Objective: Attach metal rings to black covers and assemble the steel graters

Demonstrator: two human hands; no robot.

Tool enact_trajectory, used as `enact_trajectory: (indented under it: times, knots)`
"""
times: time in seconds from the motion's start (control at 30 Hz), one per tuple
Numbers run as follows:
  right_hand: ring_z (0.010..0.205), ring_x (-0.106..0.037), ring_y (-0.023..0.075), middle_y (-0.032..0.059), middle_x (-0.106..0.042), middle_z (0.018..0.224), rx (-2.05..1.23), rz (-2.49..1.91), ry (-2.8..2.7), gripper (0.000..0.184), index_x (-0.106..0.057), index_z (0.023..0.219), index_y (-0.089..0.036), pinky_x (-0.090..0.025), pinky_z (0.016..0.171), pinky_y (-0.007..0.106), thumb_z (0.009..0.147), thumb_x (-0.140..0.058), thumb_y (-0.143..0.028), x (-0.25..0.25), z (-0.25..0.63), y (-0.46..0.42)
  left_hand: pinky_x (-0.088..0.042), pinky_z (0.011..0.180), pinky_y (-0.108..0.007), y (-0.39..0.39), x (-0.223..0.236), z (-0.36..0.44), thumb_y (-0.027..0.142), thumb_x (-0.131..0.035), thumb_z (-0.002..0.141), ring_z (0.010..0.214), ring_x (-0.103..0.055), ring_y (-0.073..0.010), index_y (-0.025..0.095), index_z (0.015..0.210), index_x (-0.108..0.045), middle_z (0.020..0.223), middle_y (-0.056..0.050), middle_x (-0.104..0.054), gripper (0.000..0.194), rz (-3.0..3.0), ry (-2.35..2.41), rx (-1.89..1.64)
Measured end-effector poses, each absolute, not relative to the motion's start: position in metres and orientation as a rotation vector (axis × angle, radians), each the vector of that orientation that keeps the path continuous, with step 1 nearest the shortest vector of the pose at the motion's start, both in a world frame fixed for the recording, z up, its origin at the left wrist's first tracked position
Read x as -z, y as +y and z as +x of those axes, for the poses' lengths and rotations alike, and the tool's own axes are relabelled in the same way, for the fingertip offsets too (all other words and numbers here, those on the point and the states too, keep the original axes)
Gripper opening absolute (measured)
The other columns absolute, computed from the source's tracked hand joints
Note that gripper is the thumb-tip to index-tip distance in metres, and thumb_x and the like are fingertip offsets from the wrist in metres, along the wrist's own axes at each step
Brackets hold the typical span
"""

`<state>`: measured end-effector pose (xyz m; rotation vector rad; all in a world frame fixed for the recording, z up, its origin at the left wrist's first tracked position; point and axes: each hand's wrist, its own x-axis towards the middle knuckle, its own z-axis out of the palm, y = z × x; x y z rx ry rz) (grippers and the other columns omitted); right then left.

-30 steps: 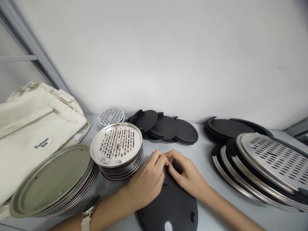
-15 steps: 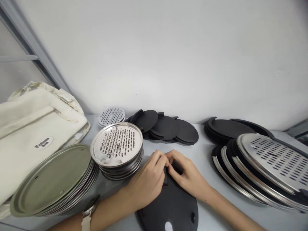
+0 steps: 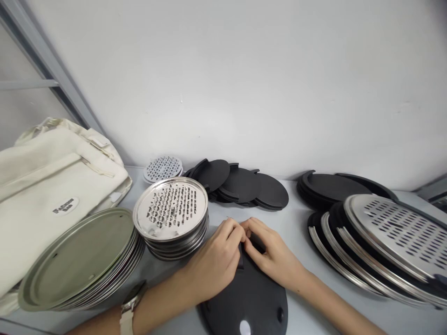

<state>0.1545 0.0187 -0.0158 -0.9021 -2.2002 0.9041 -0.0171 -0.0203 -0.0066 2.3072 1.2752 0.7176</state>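
Note:
A dark grey oval plate (image 3: 253,298) lies on the table in front of me, with a small knob near its right edge and a short raised strip toward its far end. My left hand (image 3: 220,258) is closed over the far left part of this plate, beside the strip. From the other side, my right hand (image 3: 270,251) reaches in with thumb and forefinger pinched. The fingertips of both hands meet at the plate's far end. Whatever they pinch there is hidden by the fingers.
To the left are stacked perforated metal discs (image 3: 171,209), a stack of green oval plates (image 3: 80,256) and a cream bag (image 3: 42,186). Black discs (image 3: 240,184) lie along the wall (image 3: 244,93). Slotted metal plates (image 3: 394,228) are piled at the right, before black trays (image 3: 335,186).
Both hands keep almost the same pose at the plate's far end. The whole view has shifted very slightly.

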Motion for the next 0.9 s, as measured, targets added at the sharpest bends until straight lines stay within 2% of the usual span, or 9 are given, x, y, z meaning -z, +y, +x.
enact_trajectory:
  times: [0.53,0.9]
  knots:
    - [0.084,-0.05,0.0188,0.004,-0.051,0.089,-0.795,-0.943,-2.333,0.016,-0.047,0.087,-0.021,-0.045,0.077,0.033,0.09,-0.041,-0.007,0.0131,0.1545,0.0162,-0.048,0.089,-0.039,-0.0225,0.0017,-0.017,0.004,-0.032,0.089,0.098,-0.048,-0.0211,0.018,0.097,-0.044,0.103,-0.007,-0.047,0.02,2.482,1.315,-0.557]
    - [0.084,-0.05,0.0189,0.0039,-0.05,0.089,-0.781,-0.96,-2.35,0.015,-0.047,0.088,-0.021,-0.045,0.076,0.034,0.091,-0.04,-0.008,0.0128,0.1542,0.0175,-0.048,0.088,-0.038,-0.0222,0.0014,-0.0178,0.004,-0.033,0.089,0.096,-0.049,-0.0207,0.018,0.097,-0.044,0.102,-0.007,-0.048,0.02,2.472,1.306,-0.576]
